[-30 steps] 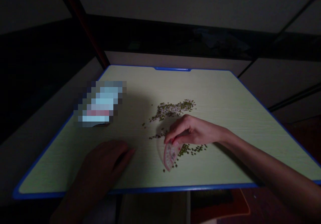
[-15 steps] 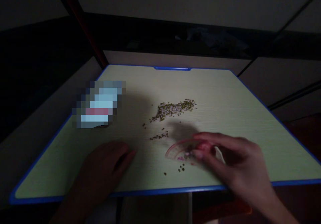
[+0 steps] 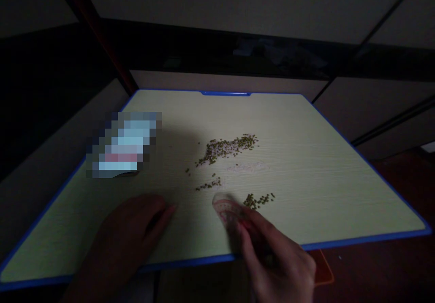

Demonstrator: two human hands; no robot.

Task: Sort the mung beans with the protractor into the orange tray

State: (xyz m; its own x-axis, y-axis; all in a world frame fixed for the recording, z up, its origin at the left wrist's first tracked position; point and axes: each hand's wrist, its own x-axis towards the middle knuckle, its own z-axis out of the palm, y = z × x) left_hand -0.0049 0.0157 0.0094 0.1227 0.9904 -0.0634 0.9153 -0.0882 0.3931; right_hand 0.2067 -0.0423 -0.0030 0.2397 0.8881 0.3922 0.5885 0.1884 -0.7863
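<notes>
Plainly, the pale wood-grain tabletop (image 3: 340,185) runs out to a raised blue rim (image 3: 370,240), with its widest open stretch right of centre. At lower centre, the right hand (image 3: 272,248), overlapping the near edge, pinches a clear, semicircular plastic protractor with pinkish-red markings (image 3: 224,208); whether this touches the surface cannot be told. The left hand (image 3: 136,221) rests palm down at lower left, relaxed and released. Just above the right hand lies a cluster of small green beans (image 3: 254,200); mid-frame, a long mixed heap of green beans and pale grains (image 3: 231,148). Left of it, a pixelated bright object (image 3: 125,144) overlaps the left edge. Below the near edge, a dim box-like shape (image 3: 204,280) is too dark to show contents.
</notes>
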